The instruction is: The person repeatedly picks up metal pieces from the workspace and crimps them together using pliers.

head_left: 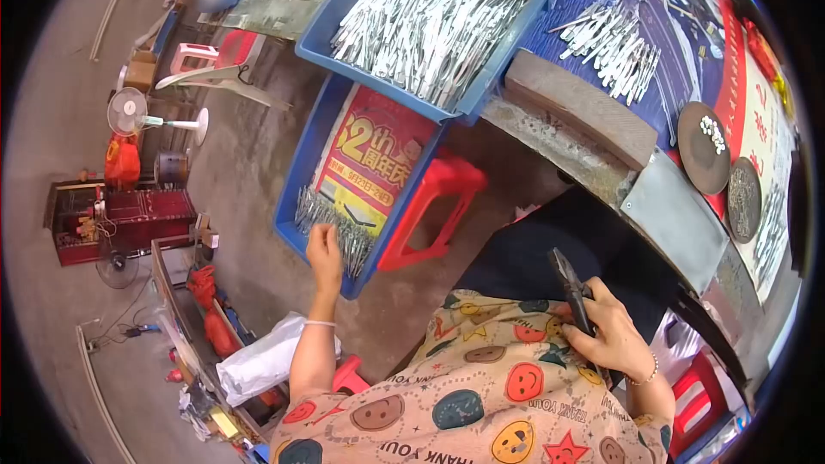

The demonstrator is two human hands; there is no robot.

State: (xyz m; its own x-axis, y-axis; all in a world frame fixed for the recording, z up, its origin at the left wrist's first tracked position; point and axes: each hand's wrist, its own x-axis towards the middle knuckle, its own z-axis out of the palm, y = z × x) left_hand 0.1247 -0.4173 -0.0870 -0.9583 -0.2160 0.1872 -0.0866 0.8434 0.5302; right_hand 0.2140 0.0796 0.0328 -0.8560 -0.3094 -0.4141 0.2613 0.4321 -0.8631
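My right hand (612, 331) is wrapped round the dark handles of a pair of pliers (567, 288), its jaws pointing up and away from my lap. Over the near end of the lower blue tray (288, 206) is my left hand (324, 251), fingers curled together in a pinch. Whatever they hold, if anything, is too small to make out. Thin metal pieces (354, 245) lie beneath and beside that hand, on a red and yellow printed sheet (378, 150). Higher up, another blue tray (455, 112) carries a large heap of flat silvery metal strips (430, 21).
On the workbench to my right are a wooden block (580, 107), loose metal strips (614, 51), a metal plate (675, 210) and two round dishes, one holding small white bits (711, 133). A red stool (443, 206) stands by the lower tray. A fan (129, 112) is at far left.
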